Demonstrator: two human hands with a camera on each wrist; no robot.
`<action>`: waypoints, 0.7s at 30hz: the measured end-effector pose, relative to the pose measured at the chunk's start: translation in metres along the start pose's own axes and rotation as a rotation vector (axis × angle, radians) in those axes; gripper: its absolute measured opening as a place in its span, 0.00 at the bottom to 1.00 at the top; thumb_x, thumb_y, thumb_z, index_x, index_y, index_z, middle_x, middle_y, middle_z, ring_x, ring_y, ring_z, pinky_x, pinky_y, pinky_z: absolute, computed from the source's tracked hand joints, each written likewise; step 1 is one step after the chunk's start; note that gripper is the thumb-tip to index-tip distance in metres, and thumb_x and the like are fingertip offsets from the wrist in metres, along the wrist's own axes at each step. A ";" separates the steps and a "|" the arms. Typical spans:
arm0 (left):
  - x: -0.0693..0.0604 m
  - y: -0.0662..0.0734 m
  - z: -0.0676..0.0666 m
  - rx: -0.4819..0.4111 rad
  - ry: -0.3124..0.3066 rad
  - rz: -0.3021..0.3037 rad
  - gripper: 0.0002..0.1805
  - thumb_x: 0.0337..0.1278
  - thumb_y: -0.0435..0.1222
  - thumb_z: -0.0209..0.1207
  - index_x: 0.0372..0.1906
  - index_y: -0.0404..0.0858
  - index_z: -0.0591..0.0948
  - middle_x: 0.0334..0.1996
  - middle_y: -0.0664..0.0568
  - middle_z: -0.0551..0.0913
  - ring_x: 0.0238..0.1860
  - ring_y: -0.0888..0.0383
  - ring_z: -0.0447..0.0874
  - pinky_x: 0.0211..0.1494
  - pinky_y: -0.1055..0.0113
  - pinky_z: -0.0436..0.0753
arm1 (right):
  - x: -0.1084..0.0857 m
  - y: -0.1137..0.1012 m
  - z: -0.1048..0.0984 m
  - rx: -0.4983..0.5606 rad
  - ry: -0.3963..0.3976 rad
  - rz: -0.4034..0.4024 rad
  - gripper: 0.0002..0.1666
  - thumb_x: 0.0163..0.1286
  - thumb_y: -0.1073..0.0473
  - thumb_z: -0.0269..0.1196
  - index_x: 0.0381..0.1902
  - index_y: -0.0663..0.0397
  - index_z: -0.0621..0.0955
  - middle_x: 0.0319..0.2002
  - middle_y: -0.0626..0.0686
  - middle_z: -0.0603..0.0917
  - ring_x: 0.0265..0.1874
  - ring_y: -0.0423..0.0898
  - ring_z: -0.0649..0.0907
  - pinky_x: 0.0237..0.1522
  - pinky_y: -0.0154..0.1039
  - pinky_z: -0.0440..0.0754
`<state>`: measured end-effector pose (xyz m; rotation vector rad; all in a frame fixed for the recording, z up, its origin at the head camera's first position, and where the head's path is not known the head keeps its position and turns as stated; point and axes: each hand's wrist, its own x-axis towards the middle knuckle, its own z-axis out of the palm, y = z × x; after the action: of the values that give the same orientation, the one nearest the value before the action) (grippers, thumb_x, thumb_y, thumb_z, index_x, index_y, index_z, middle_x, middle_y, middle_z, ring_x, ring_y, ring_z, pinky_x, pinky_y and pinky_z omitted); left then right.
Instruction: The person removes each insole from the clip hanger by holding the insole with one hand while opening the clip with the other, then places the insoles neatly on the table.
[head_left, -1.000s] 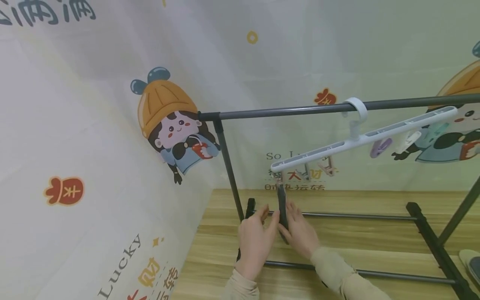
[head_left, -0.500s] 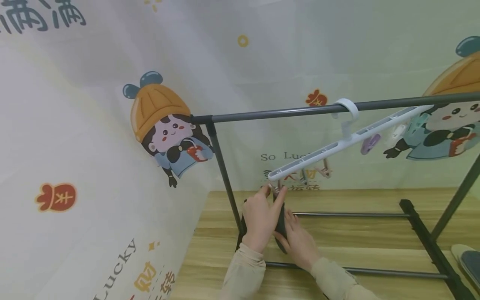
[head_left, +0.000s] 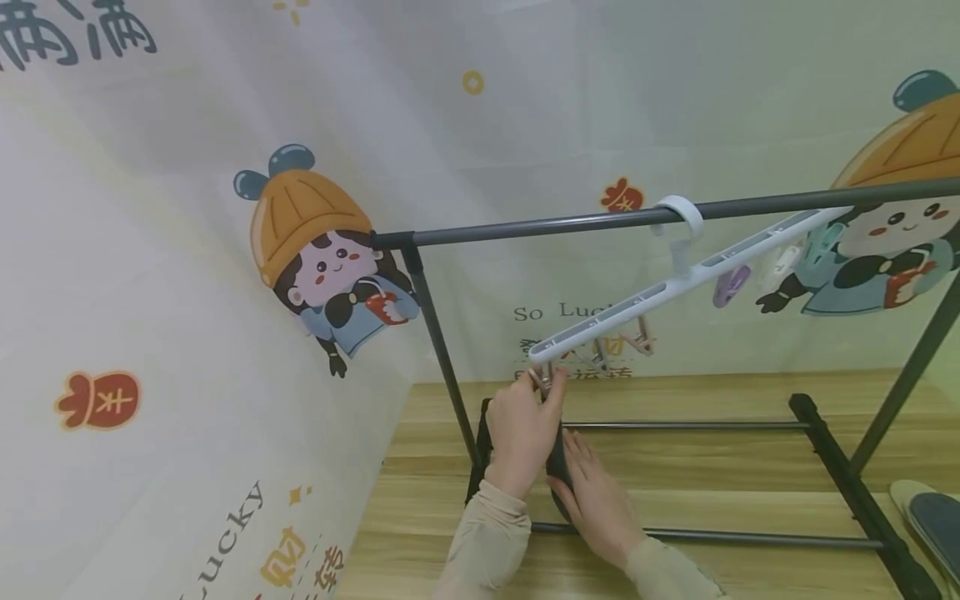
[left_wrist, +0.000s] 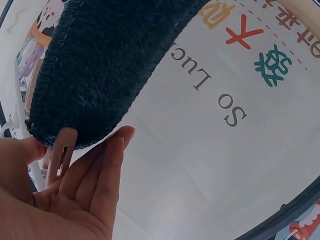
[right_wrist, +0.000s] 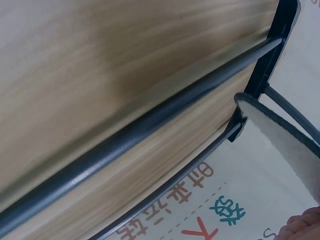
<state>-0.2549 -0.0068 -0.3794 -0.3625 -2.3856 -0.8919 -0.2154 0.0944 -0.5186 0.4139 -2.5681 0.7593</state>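
A dark blue fuzzy insole [left_wrist: 100, 75] with stitched edges hangs from a pink clip [left_wrist: 61, 155] at the near end of a white clip hanger [head_left: 615, 317]. Its other face shows white in the right wrist view. My left hand [head_left: 520, 429] pinches the clip at the insole's top end, thumb on one side and fingers on the other. Lower down, my right hand [head_left: 600, 500] holds the insole, thumb across its near edge and fingers along its right side. In the head view the insole appears nearly edge-on, partly hidden by both hands.
The hanger hooks over the dark top bar [head_left: 525, 227] of a metal rack above a wood-patterned floor [head_left: 712, 467]. Purple [head_left: 731, 286], white and teal clips hang on its far half. A second insole-like piece [head_left: 933, 521] lies at the right edge. A printed backdrop stands behind.
My left hand has risen from beside the insole to the clip above it and now pinches that. The hanger's near end has dipped slightly. My right hand stays at the insole, slightly lower.
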 end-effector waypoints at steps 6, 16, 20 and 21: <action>-0.001 0.002 -0.001 -0.018 -0.025 -0.003 0.23 0.70 0.50 0.54 0.20 0.42 0.77 0.11 0.55 0.75 0.11 0.64 0.63 0.16 0.72 0.61 | -0.011 -0.001 0.000 0.072 0.033 0.027 0.33 0.76 0.55 0.56 0.72 0.66 0.65 0.71 0.64 0.68 0.71 0.59 0.67 0.75 0.36 0.49; -0.001 0.004 -0.001 -0.026 -0.107 -0.051 0.23 0.72 0.49 0.49 0.18 0.45 0.70 0.09 0.60 0.63 0.10 0.63 0.59 0.15 0.71 0.58 | -0.023 -0.004 -0.005 0.142 0.026 0.112 0.29 0.79 0.56 0.51 0.71 0.66 0.65 0.72 0.64 0.66 0.73 0.57 0.65 0.74 0.28 0.43; -0.001 0.006 -0.001 0.003 -0.100 -0.037 0.24 0.72 0.49 0.48 0.18 0.45 0.70 0.09 0.59 0.66 0.10 0.61 0.63 0.15 0.70 0.61 | -0.029 -0.004 -0.005 0.137 0.068 0.086 0.29 0.79 0.57 0.51 0.70 0.69 0.66 0.70 0.66 0.68 0.71 0.59 0.67 0.69 0.19 0.35; -0.001 0.007 -0.001 0.012 -0.096 -0.034 0.24 0.72 0.49 0.48 0.17 0.45 0.70 0.09 0.58 0.66 0.11 0.61 0.64 0.16 0.70 0.61 | -0.030 -0.004 -0.006 0.136 0.078 0.077 0.28 0.79 0.58 0.51 0.70 0.69 0.66 0.70 0.66 0.68 0.70 0.60 0.68 0.70 0.19 0.35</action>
<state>-0.2508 -0.0026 -0.3753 -0.3691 -2.4909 -0.8940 -0.1860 0.0992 -0.5270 0.3211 -2.4805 0.9622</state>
